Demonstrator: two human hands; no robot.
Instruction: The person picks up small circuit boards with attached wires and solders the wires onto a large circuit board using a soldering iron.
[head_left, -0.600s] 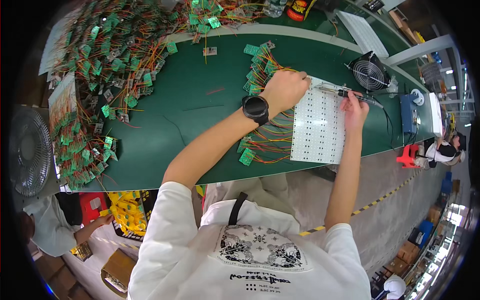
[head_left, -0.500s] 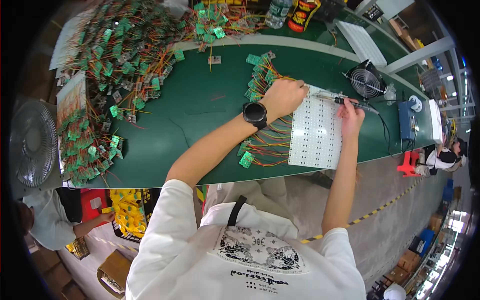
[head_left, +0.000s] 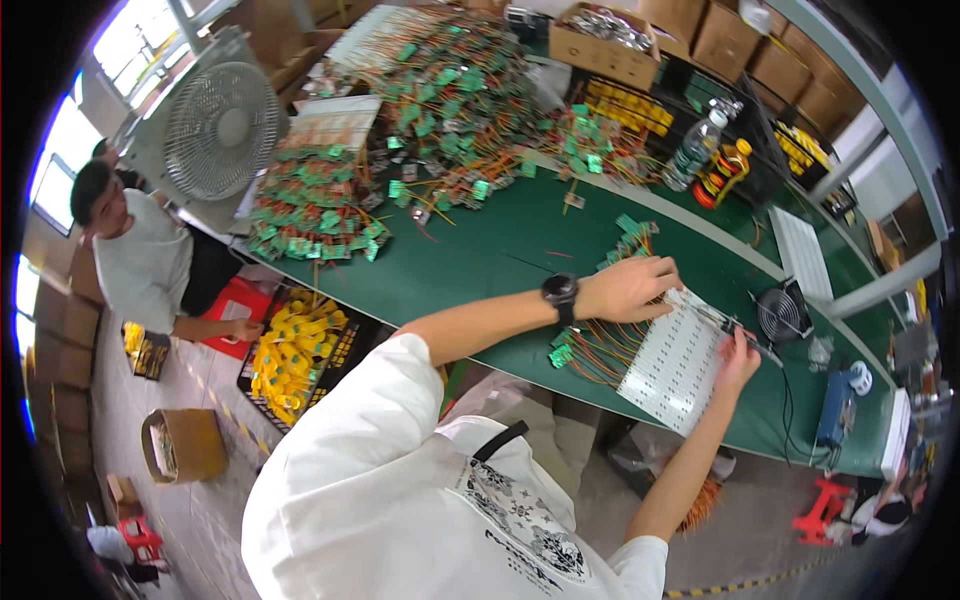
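One white panel [head_left: 665, 372] lies at the bench's [head_left: 440, 270] near edge, probably for easy reach. The right hand [head_left: 738, 362] pinches one soldering iron [head_left: 724, 324] like a pen, presumably for fine control. The left hand [head_left: 632, 290] curls over the panel's far end, perhaps steadying it; what its fingertips pinch cannot be told. Two bottles [head_left: 695, 152] stand toward the bench's far edge.
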